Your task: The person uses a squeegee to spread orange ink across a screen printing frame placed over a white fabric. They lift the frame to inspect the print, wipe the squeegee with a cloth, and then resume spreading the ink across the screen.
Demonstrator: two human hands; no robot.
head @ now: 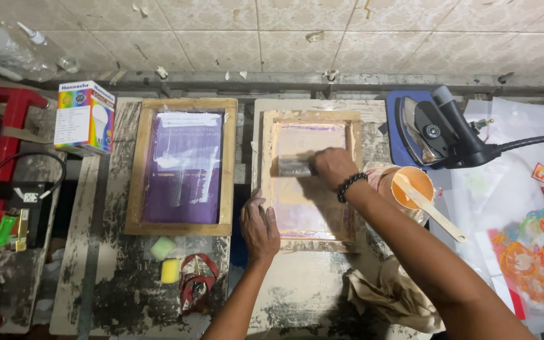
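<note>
We see the right hand (333, 167) closed around a squeegee (294, 166), which lies across the upper part of the wooden screen frame (310, 181) at the middle of the bench. The left hand (259, 229) lies flat, fingers together, pressing on that frame's left rail toward seven o'clock. A bead bracelet (351, 186) circles the right wrist.

At nine o'clock from this frame sits a second wooden frame with a purple screen (182, 167). Beyond it, toward ten o'clock, stands a small box (84, 118), white-topped with rainbow-coloured sides and a picture of a bulb. At three o'clock stands a cup of orange ink (412, 186) with a pale spatula (428, 208) resting in it, and at two o'clock a black iron (439, 132) on a blue pad. At four o'clock lie printed sheets (533, 252) in red and orange.
</note>
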